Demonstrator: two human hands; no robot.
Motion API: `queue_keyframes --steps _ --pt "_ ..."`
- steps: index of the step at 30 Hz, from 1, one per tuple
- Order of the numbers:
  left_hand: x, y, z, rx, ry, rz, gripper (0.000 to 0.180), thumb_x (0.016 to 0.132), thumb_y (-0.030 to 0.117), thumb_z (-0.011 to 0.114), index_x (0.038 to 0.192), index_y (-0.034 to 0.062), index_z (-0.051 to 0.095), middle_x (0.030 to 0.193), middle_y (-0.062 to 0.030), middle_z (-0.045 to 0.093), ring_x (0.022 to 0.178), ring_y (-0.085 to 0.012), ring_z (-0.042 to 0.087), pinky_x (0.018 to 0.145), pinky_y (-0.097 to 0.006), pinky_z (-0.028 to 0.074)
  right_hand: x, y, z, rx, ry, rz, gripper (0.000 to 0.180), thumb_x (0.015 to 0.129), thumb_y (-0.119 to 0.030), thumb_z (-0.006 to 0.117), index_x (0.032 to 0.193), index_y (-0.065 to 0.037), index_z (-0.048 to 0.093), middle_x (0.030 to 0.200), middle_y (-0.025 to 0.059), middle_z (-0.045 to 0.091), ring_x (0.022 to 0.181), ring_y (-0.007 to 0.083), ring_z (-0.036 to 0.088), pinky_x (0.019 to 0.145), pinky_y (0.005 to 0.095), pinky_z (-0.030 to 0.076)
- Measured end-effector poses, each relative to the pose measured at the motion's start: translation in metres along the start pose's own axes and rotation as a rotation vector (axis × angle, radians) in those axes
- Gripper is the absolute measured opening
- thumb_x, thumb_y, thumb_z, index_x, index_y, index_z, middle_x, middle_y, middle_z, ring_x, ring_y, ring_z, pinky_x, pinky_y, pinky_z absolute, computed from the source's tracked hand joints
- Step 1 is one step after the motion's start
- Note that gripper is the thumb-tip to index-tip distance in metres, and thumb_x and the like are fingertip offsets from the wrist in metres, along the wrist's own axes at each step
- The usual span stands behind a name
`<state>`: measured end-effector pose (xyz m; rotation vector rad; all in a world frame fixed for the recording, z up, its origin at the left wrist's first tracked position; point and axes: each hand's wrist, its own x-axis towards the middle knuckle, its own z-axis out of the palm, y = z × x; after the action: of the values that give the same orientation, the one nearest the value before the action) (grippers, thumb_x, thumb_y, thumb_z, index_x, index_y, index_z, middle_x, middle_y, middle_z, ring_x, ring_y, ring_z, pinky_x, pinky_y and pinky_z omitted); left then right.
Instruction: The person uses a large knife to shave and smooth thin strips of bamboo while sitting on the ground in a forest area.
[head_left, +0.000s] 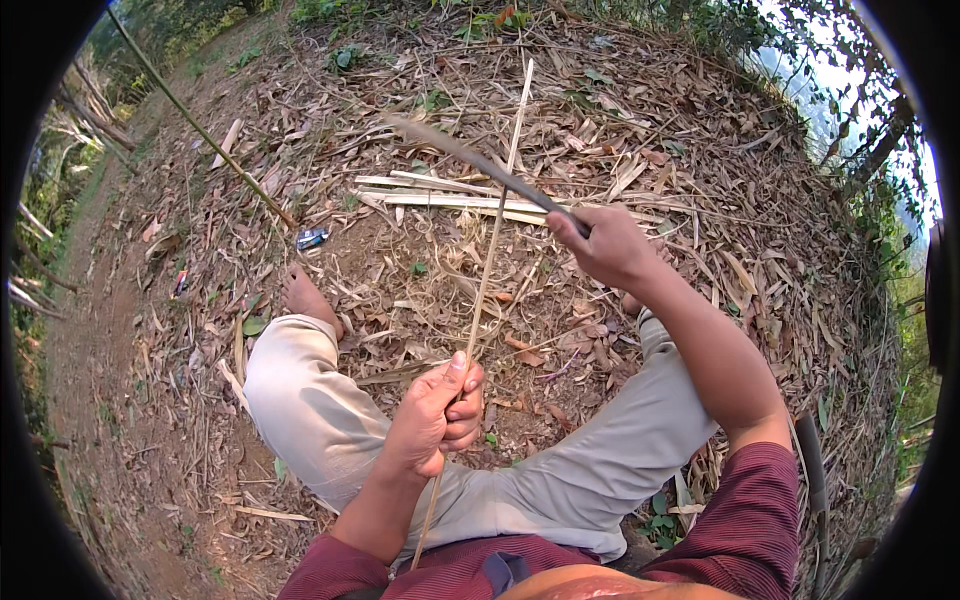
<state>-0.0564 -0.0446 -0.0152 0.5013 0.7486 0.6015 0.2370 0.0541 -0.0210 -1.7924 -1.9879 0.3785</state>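
Two hands busy: left hand point(435, 415) clamped on thin bamboo strip point(490, 240), which rises from lap over ground litter; right hand point(605, 245) fisted around knife point(480, 165) crossing strip. Risks: blade slipping toward left thumb; strip snapping under sideways cut.

Bare earth ground point(120, 330) slopes outdoors, thickly littered with dry brown leaves point(700, 180) and bamboo husks. A small pile of pale split bamboo strips point(440, 195) lies flat near the middle. A long green bamboo pole point(200, 130) rests diagonally at the left. A small blue wrapper point(312, 238) lies just beside its lower end. A bare foot point(305, 297) rests on the soil.
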Motion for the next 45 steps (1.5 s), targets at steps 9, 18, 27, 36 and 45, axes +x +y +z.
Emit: queue_keyframes --steps 9,18,27,36,45 --pt "0.008 -0.006 -0.002 0.11 0.032 -0.009 0.035 0.106 0.04 0.042 0.086 0.0102 0.044 0.059 0.0073 0.029 0.042 -0.0007 0.021 0.035 -0.019 0.017 0.065 0.071 -0.037 -0.063 0.194 0.346 0.09 0.087 -0.081 0.037 0.056 0.001 0.058 0.052 0.0137 0.054 0.058 0.0278 0.059 0.062 0.043 0.048" --pt "0.0 -0.001 -0.012 0.144 0.126 0.087 0.037 0.105 0.042 0.043 0.087 0.0096 0.044 0.059 0.0073 0.028 0.041 -0.0012 0.022 0.034 -0.019 0.017 0.036 -0.026 -0.01 -0.406 0.127 -0.246 0.072 0.081 -0.078 0.052 0.063 -0.009 0.064 0.059 0.0095 0.062 0.051 0.0266 0.063 0.05 0.0405 0.05" --pt "-0.005 -0.008 -0.017 0.186 0.117 0.091 0.037 0.105 0.041 0.041 0.089 0.0089 0.046 0.058 0.0064 0.029 0.041 -0.002 0.023 0.035 -0.02 0.018 0.078 0.042 -0.032 -0.041 0.071 0.28 0.083 0.083 -0.082 0.044 0.065 -0.004 0.063 0.06 0.0109 0.061 0.055 0.0239 0.062 0.054 0.0406 0.05" --pt "0.007 0.003 -0.014 0.154 0.054 0.1 0.037 0.107 0.038 0.036 0.096 0.0053 0.051 0.06 0.0052 0.031 0.041 -0.0029 0.024 0.034 -0.02 0.021 0.076 0.052 -0.025 1.068 0.274 0.709 0.066 0.087 -0.063 0.061 0.094 0.003 0.06 0.055 -0.0061 0.038 0.042 0.0073 0.041 0.041 0.0241 0.037" --pt "0.019 0.004 -0.008 0.113 -0.017 0.016 0.044 0.106 0.045 0.036 0.095 0.0051 0.052 0.055 0.007 0.026 0.039 -0.0029 0.021 0.033 -0.02 0.02 0.039 -0.063 -0.002 1.58 -0.142 0.572 0.03 0.091 -0.031 0.068 0.099 -0.003 0.056 0.057 -0.0108 0.032 0.044 0.0002 0.033 0.04 0.0186 0.03"
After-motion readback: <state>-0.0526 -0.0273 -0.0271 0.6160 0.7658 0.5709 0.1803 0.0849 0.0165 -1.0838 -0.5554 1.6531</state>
